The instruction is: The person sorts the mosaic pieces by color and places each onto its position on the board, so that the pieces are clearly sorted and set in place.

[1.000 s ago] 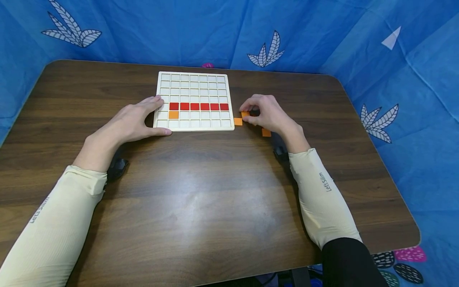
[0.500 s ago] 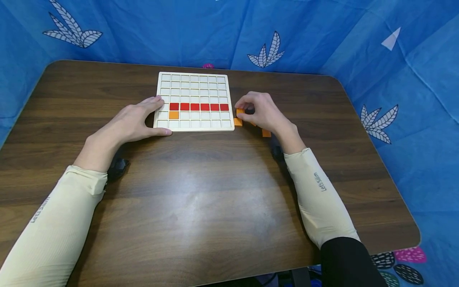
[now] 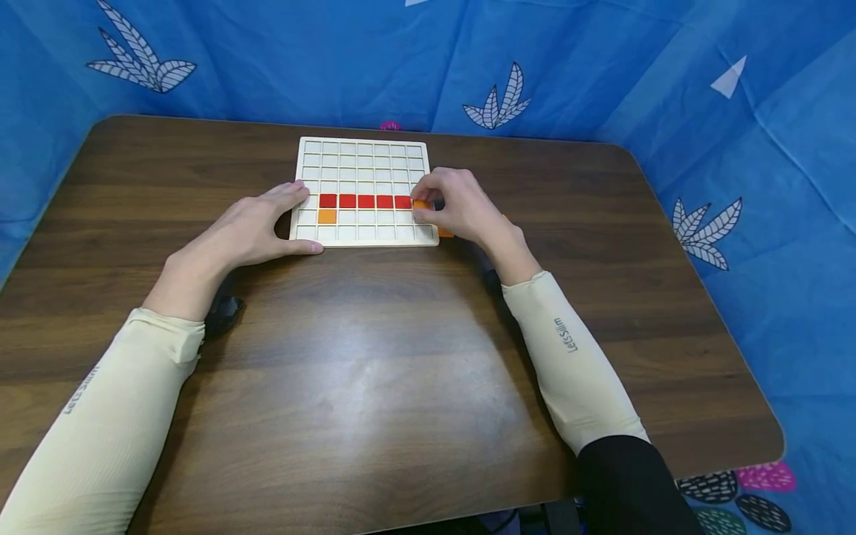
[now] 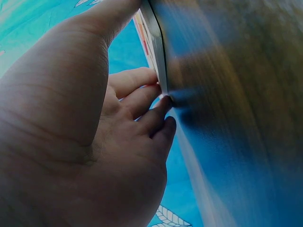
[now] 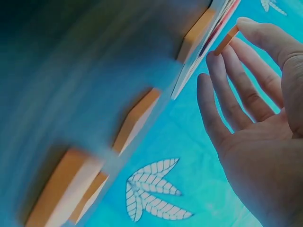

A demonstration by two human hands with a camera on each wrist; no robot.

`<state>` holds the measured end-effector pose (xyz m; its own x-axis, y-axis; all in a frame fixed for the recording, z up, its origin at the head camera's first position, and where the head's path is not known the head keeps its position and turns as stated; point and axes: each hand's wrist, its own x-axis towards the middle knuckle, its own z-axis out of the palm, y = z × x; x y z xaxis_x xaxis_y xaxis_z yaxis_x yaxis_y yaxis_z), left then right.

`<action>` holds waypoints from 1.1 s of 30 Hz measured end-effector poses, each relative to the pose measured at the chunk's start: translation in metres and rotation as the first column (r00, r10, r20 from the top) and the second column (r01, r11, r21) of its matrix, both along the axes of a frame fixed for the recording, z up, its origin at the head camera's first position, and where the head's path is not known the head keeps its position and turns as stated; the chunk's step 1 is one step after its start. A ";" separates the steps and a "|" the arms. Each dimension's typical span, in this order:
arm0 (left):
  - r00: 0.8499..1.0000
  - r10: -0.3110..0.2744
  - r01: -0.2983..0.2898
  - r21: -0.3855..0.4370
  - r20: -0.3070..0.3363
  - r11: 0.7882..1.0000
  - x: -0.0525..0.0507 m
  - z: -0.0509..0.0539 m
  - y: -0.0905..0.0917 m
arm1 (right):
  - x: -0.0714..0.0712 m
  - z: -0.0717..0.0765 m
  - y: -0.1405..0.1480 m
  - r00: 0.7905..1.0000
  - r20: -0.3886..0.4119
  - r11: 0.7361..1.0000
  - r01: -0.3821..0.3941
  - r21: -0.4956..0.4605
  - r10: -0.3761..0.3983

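A white gridded board lies on the table in the head view. Several red square tiles make a row across it, with one orange tile below the row's left end. My left hand touches the board's left side, fingers on the left edge and thumb at the near-left corner. Between right thumb and fingertips, my right hand pinches an orange square tile, held over the board's right part. The hand hides the row's right end.
Several loose orange tiles lie on the table right of the board. The head view shows one tile beside the board's right edge, partly covered by the hand. A blue patterned cloth hangs behind.
My right hand has moved left with the pinched orange tile, from beside the board to over its right edge. The left hand keeps its place on the board.
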<state>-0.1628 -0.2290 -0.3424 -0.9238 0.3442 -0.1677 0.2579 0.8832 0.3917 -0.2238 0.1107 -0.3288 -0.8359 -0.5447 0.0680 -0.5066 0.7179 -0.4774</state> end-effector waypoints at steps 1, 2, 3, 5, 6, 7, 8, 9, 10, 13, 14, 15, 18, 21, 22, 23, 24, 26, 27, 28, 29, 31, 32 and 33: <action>1.000 0.001 -0.001 0.001 0.001 1.000 0.000 0.000 0.000 | 0.000 0.000 -0.004 1.000 -0.002 1.000 -0.004 -0.005 0.004; 1.000 0.002 -0.002 0.002 0.001 1.000 0.000 0.000 0.001 | -0.001 0.000 -0.007 1.000 -0.009 1.000 -0.012 -0.010 0.012; 1.000 0.003 -0.003 0.002 0.001 1.000 0.000 0.000 0.001 | -0.001 0.000 -0.011 1.000 -0.015 1.000 -0.019 -0.013 0.019; 1.000 0.004 -0.004 0.004 0.002 1.000 0.000 0.000 0.001 | -0.002 -0.001 -0.018 0.999 -0.019 0.999 -0.035 -0.021 0.035; 1.000 0.005 -0.005 0.005 0.003 1.000 0.000 -0.001 0.001 | -0.002 -0.001 -0.022 0.999 -0.015 0.999 -0.038 -0.019 0.037; 1.000 0.005 -0.005 0.004 0.003 1.000 0.000 -0.001 0.001 | -0.002 -0.001 -0.025 0.999 -0.012 0.999 -0.043 -0.022 0.043; 1.000 0.006 -0.006 0.004 0.004 1.000 0.000 -0.001 0.001 | -0.002 -0.001 -0.028 0.999 -0.010 0.999 -0.050 -0.022 0.050; 1.000 0.006 -0.006 0.004 0.005 1.000 0.000 -0.001 0.001 | -0.002 -0.001 -0.032 0.998 -0.007 0.998 -0.055 -0.020 0.055; 1.000 0.006 -0.006 0.003 0.007 1.000 0.000 -0.001 0.001 | -0.003 -0.001 -0.035 0.998 -0.003 0.998 -0.061 -0.019 0.061; 1.000 0.009 -0.009 0.003 0.013 1.000 0.000 -0.001 0.001 | -0.002 0.000 -0.045 0.997 0.002 0.997 -0.075 -0.014 0.075; 1.000 0.010 -0.010 0.003 0.015 1.000 0.000 -0.001 0.001 | -0.002 0.000 -0.049 0.997 0.004 0.997 -0.079 -0.010 0.079; 1.000 0.010 -0.011 0.002 0.015 1.000 0.000 -0.001 0.001 | -0.002 0.000 -0.052 0.997 0.010 0.997 -0.081 -0.007 0.081; 1.000 0.011 -0.011 0.003 0.019 1.000 0.000 0.000 0.001 | -0.002 0.001 -0.062 0.996 0.023 0.996 -0.091 0.001 0.091; 1.000 0.006 -0.006 0.003 0.017 1.000 -0.001 0.000 0.001 | -0.001 0.001 -0.072 0.994 0.030 0.995 -0.103 0.010 0.103; 1.000 0.005 -0.005 0.004 0.017 1.000 0.000 0.000 0.001 | -0.001 0.001 -0.075 0.994 0.030 0.994 -0.106 0.014 0.105; 1.000 0.003 -0.003 0.004 0.016 1.000 0.000 0.000 0.001 | -0.001 0.001 -0.078 0.994 0.031 0.994 -0.109 0.015 0.109; 1.000 0.002 -0.002 0.003 0.015 1.000 0.000 0.000 0.001 | -0.001 0.001 -0.080 0.993 0.033 0.994 -0.111 0.018 0.110; 1.000 -0.001 0.001 0.001 0.013 1.000 0.000 0.000 0.002 | -0.001 0.001 -0.084 0.993 0.028 0.993 -0.118 0.025 0.117; 1.000 -0.002 0.002 0.002 0.013 1.000 0.000 0.001 0.002 | -0.001 0.000 -0.086 0.992 0.029 0.992 -0.120 0.027 0.119; 1.000 -0.003 0.003 0.002 0.013 1.000 -0.001 0.001 0.001 | -0.001 0.000 -0.087 0.992 0.027 0.992 -0.123 0.026 0.122; 1.000 -0.004 0.004 0.002 0.012 1.000 0.000 0.000 0.001 | -0.001 0.000 -0.089 0.992 0.022 0.992 -0.127 0.028 0.126; 1.000 -0.004 0.004 0.004 0.010 1.000 0.000 0.000 0.001 | -0.002 -0.002 -0.090 0.991 0.010 0.991 -0.132 0.031 0.132; 1.000 -0.004 0.004 0.005 0.010 1.000 0.000 0.000 0.001 | -0.002 -0.003 -0.090 0.991 0.004 0.990 -0.135 0.031 0.135; 1.000 -0.004 0.004 0.006 0.009 1.000 0.000 0.000 0.001 | -0.002 -0.004 -0.091 0.991 0.001 0.990 -0.136 0.032 0.136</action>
<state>-0.1630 -0.2281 -0.3423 -0.9209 0.3489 -0.1740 0.2579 0.8799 0.3990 -0.2257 0.0201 -0.3323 -0.7539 -0.6551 0.0492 -0.6008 0.6573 -0.4549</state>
